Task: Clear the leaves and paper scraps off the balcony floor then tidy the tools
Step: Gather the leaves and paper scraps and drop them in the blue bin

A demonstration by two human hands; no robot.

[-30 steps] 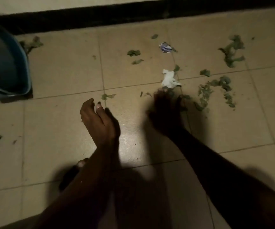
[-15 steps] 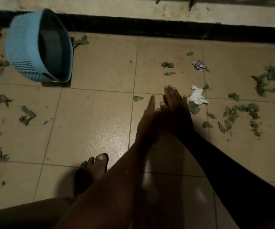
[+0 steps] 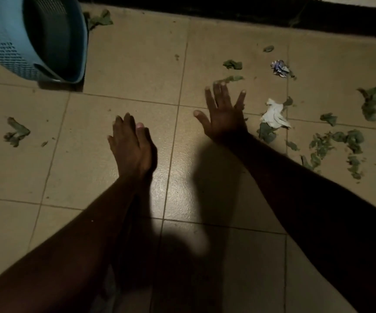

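though close, scrap (image 3: pixel 274 114) beside right grip (image 3: pixel 224 118)

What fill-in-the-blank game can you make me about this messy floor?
1. The basket lying on its side is coloured ____.
2. The green bits scattered over the tiled floor are ____.
3. The white paper scrap lies on the ____ side of the right hand.
4. The left hand holds ____.

Missing words: blue; leaves; right; nothing.
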